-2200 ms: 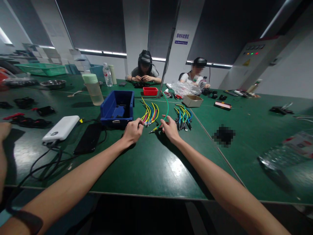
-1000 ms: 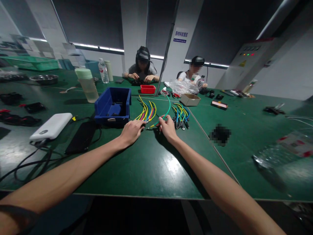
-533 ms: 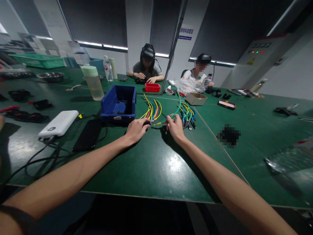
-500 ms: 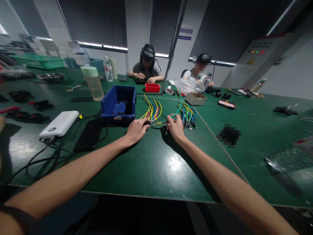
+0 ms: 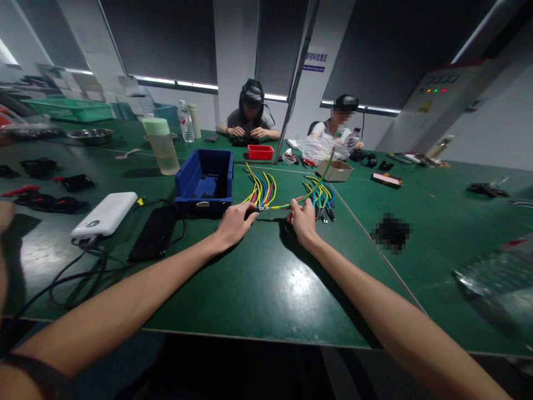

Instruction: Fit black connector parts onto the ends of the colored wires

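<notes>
My right hand (image 5: 303, 221) pinches a green wire (image 5: 327, 169), whose free end sticks up to the right past the fingers. The wire's yellow-banded end points left toward my left hand (image 5: 235, 224). Those left fingers are closed on a small dark piece, mostly hidden, close to the wire's metal terminal; whether the two touch I cannot tell. Behind the left fingertips lies a bundle of yellow, blue and red wires (image 5: 266, 189). A second bundle of wires (image 5: 325, 191), with black ends and ring terminals, lies just beyond my right hand.
A blue bin (image 5: 204, 180) with dark pieces inside stands left of the wires. Nearer are a black phone (image 5: 153, 233) and a white power bank (image 5: 104, 214) with cables. Beyond stand a red tray (image 5: 260, 151) and a cardboard box (image 5: 339, 171). Two people sit across the table.
My right hand has shifted slightly right with the green wire, which now leans more to the right. The left hand stays in nearly the same place, fingers still closed.
</notes>
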`<action>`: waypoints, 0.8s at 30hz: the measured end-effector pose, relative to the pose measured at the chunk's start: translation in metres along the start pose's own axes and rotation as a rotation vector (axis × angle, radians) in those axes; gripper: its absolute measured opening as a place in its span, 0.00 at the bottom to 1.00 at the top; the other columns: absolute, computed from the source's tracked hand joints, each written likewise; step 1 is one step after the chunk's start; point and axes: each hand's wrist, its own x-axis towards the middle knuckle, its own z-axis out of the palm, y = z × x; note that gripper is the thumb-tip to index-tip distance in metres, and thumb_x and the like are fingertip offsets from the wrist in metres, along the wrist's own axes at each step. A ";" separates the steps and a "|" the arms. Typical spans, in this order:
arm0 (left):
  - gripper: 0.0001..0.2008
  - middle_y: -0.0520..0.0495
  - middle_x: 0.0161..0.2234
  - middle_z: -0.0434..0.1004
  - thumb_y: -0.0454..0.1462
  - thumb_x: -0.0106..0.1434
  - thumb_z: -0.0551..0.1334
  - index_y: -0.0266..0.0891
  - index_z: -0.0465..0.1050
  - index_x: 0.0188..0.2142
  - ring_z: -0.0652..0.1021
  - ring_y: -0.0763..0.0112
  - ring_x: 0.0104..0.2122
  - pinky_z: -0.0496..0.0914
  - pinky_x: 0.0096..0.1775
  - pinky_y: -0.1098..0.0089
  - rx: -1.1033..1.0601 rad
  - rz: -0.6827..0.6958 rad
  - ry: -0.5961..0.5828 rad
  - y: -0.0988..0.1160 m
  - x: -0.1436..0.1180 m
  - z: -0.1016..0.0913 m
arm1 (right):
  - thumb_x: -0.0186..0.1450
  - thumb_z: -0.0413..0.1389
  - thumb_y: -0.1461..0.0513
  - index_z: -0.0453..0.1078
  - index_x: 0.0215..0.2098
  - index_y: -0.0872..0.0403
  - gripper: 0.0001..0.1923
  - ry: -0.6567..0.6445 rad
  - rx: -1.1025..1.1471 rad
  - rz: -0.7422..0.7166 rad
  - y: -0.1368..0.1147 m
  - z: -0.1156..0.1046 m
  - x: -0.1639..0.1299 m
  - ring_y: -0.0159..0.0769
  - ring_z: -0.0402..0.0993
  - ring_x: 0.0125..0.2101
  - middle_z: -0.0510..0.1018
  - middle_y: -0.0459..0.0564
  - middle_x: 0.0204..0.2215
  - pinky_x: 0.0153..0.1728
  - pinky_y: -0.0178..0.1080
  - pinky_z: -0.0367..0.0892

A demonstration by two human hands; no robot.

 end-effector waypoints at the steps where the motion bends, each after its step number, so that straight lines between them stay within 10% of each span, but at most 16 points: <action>1: 0.09 0.46 0.40 0.78 0.38 0.64 0.57 0.39 0.72 0.42 0.77 0.63 0.40 0.70 0.44 0.65 0.000 0.005 -0.001 0.000 0.000 0.000 | 0.59 0.54 0.51 0.57 0.36 0.50 0.14 -0.001 0.008 -0.001 -0.001 0.000 -0.001 0.30 0.61 0.12 0.70 0.41 0.18 0.12 0.32 0.54; 24: 0.09 0.46 0.39 0.78 0.38 0.63 0.57 0.39 0.73 0.40 0.77 0.64 0.40 0.70 0.44 0.65 -0.017 0.015 0.018 0.000 0.001 0.000 | 0.61 0.52 0.53 0.57 0.36 0.50 0.12 0.052 0.015 0.015 -0.007 0.009 -0.016 0.29 0.60 0.11 0.74 0.43 0.20 0.12 0.32 0.53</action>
